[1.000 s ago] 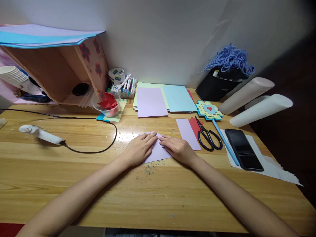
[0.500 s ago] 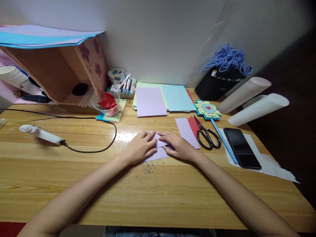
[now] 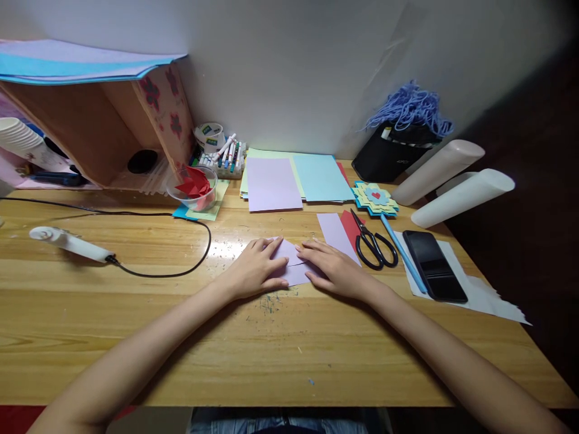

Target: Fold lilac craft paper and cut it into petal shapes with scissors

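Centrally, a folded lilac paper (image 3: 292, 265) is pressed flat on the wooden desk (image 3: 271, 349) by the left hand (image 3: 253, 271) and right hand (image 3: 335, 271), palms open, nothing gripped; scissors (image 3: 373, 244) lie near the right hand.

Both forearms, running in from the lower left and lower right of the frame, are bare from elbow to wrist. Left hand (image 3: 254, 272) and right hand (image 3: 338, 272) are bare too. Lower centre, below the surface (image 3: 289, 361) edge: a strip of blue-grey, denim-like fabric (image 3: 280, 422) on the lap.
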`<state>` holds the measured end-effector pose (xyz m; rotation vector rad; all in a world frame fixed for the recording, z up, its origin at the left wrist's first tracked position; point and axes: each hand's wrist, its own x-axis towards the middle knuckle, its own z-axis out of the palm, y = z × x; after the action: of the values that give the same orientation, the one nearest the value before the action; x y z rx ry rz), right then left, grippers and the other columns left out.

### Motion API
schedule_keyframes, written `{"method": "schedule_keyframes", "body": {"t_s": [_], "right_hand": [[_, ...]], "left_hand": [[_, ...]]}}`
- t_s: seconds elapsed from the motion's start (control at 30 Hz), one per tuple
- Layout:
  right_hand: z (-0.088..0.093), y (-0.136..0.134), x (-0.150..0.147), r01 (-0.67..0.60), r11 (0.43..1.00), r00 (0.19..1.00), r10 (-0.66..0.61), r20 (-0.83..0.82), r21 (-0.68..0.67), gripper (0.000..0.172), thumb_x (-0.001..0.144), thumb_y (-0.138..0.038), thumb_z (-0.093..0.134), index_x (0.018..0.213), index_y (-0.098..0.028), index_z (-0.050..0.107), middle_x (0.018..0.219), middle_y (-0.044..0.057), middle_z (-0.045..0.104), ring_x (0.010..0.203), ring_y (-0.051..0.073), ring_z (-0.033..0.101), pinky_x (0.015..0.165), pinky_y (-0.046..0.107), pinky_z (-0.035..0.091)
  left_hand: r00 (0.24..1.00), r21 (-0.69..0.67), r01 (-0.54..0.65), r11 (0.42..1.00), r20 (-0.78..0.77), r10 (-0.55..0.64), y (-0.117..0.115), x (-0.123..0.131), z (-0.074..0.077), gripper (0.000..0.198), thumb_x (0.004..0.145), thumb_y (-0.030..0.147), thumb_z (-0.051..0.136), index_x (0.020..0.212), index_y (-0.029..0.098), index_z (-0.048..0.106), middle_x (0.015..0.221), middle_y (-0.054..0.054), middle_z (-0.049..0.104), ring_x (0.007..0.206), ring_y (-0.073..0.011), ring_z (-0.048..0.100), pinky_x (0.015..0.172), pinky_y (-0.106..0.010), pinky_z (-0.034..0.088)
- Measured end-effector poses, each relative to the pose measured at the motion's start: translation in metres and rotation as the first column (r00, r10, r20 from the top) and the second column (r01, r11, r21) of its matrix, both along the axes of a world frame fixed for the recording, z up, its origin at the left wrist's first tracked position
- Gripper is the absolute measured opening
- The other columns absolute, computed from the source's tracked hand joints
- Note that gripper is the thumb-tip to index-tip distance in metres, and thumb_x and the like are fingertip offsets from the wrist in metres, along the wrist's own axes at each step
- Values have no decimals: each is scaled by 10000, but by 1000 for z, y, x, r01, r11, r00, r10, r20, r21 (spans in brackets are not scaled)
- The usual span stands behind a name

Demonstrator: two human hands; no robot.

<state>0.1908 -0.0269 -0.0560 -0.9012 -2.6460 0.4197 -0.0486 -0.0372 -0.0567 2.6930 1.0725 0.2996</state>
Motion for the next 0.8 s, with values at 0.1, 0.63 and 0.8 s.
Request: {"method": "schedule_keyframes", "body": {"t_s": [0.1, 0.63, 0.8], "right_hand": [[0, -7, 8, 18, 999, 1000, -18, 2, 29, 413, 792, -182, 510, 1205, -189, 518, 1235, 107, 559, 1164, 227, 500, 1004, 458, 402], [-3, 14, -14, 56, 983, 998, -61, 24, 177, 275, 871, -200, 434, 1098, -162, 585, 937, 95, 643, 972, 229, 526, 829, 379, 480], [-14, 35, -36, 41, 958, 990, -77, 117, 283, 263, 873, -214, 451, 1094, -174, 589, 897, 87, 618, 874, 221, 509, 735, 341, 463]], "left_hand": [[1000, -1, -3, 1000, 5, 3, -1, 0, 0, 475, 803, 587, 399, 1042, 217, 576, 1382, -144, 347, 1153, -329, 376, 909, -510, 341], [998, -7, 45, 999, 39, -44, -3, -2, 4, 542, 763, 615, 425, 1112, 224, 566, 1329, -175, 343, 1170, -325, 397, 938, -466, 366], [997, -1, 48, 999, 54, -48, -4, -2, 2, 548, 752, 620, 438, 1087, 207, 572, 1324, -182, 350, 1194, -337, 391, 940, -474, 371]]}}
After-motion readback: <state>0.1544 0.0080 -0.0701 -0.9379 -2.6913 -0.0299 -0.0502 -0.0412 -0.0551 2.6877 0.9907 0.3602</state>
